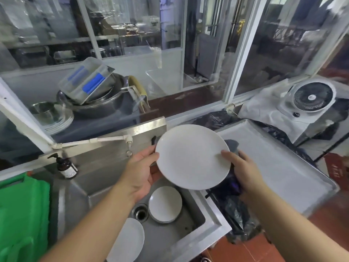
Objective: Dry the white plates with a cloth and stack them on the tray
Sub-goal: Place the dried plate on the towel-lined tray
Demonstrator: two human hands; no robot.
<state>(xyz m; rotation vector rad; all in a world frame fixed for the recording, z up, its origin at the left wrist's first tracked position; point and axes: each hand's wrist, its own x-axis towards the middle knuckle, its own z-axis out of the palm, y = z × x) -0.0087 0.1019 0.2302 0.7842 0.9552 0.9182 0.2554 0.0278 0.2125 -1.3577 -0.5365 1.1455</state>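
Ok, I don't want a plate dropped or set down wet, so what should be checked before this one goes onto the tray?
1. Both hands on the plate: ok. The left hand holds its left rim and the right hand its right rim.
2. Cloth at the plate: ok. The dark cloth sits behind the right rim, under the right hand.
3. Plate dry: cannot tell. No drops show on its face, and the underside is hidden.
4. Room on the tray: ok. Its surface shows bare.
5. Plates left in the sink: not ok. A stack and another plate wait there.

left hand (140, 172) gripping, right hand (243, 171) pinching
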